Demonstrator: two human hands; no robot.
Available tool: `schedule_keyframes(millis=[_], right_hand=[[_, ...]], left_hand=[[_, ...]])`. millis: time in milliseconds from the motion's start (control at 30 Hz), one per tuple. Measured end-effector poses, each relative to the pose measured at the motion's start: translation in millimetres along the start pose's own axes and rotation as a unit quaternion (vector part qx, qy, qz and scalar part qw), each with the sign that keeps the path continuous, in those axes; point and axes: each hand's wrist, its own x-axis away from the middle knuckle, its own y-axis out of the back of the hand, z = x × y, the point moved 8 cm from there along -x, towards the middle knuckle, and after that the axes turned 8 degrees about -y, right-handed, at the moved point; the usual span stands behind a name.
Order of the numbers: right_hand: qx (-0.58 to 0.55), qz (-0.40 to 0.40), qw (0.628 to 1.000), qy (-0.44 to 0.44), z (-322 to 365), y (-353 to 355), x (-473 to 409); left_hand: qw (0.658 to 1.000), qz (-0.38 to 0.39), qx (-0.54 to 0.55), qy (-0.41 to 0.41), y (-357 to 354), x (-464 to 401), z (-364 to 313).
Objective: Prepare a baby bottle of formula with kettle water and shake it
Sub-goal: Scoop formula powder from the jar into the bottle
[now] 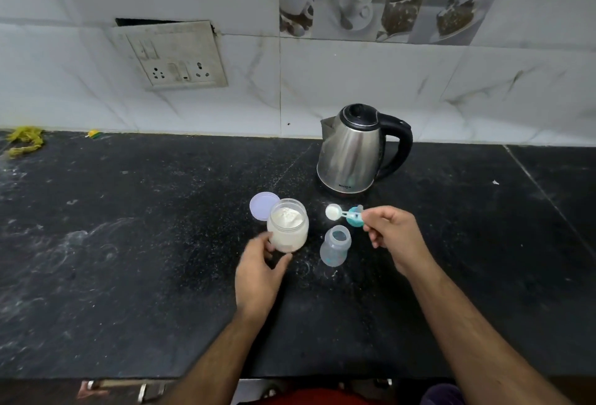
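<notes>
1. Head view: a black speckled countertop [129, 243] runs along a wall of white marbled tiles, and both bare forearms of the person reach in from the bottom edge.
2. The left hand [258, 272] curls around the near lower side of an open clear jar [288, 225], thumb on the right side and fingers on the left; the jar stands upright and is mostly full of pale formula powder.
3. The jar's round lid [263, 205] lies flat on the counter just behind and left of the jar, partly hidden by it.
4. The right hand [392, 233] pinches the handle of a small white measuring scoop [332, 211] between thumb and fingertips; the scoop's bowl points left, is held above the counter and holds white powder.
5. The baby bottle [335, 245], clear and uncapped, stands upright between the two hands, just right of the jar and below the scoop.
6. A teal bottle cap with its nipple [354, 215] sits on the counter behind the scoop handle, close to the right fingertips.
7. A stainless steel kettle [351, 153] with a black lid and handle stands farther back, its handle to the right and spout to the left.
8. A dusty switch and socket plate [174, 56] hangs on the wall at the left; a yellow scrap [24, 141] lies at the far left edge of the counter.
</notes>
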Motion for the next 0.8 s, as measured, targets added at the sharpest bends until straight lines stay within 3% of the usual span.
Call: schedule_keyframes(millis=[267,567,667,800], right_hand=[[-0.005,-0.033,0.999,-0.012,-25.7,23.0,18.7],[0.103,-0.073,0.989,0.079,-19.4,15.7,22.6],[0.193,-0.104,0.962,0.163,-7.7,13.1,32.2],[0.355,-0.093,0.876,0.312,0.8,-1.0,47.5]], left_hand=[[0.983,0.155,0.100,-0.005,-80.5,11.1,-28.7],[0.982,0.142,0.126,0.007,-100.8,-8.2,-36.3],[0.981,0.141,0.129,-0.008,-101.1,-8.4,-37.2],[0.981,0.137,0.139,-0.008,-100.5,-8.0,-36.4]])
